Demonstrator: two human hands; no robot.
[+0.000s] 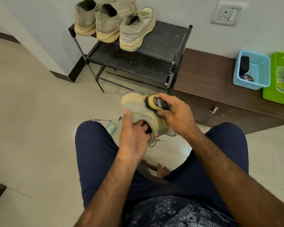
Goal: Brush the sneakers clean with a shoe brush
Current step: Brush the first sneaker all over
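Both hands were busy with one shoe. The left hand [134,135] held a worn beige-and-yellow lace-up sneaker [138,110] in the air between the knees, its fingers tucked into the shoe's opening and its thumb pressed along the outer side near the heel. The right hand [179,115] gripped a yellow-backed shoe brush with dark bristles [159,104], fingers curled over its back, and the bristles lay against the upper side of the sneaker, close to the sole edge. A loose lace hung below the shoe.

The person sat in navy trousers [95,145] over a pale tiled floor [31,112], one bare foot [161,169] showing below. A purple pen [102,120] and a small green packet [111,128] lay on the tiles just left of the held shoe.

Against the wall stood a black metal shoe rack [162,40]. On its top shelf sat two dusty tan ankle boots [97,20] side by side, with a second beige sneaker [136,30] touching the right boot. Right of the rack ran a low dark-brown wooden cabinet [211,74], carrying a light-blue plastic basket [262,69] that held a black brush and a round tin [247,77], and beside it a green plastic basket [279,95]. A white wall socket [226,13] sat above.
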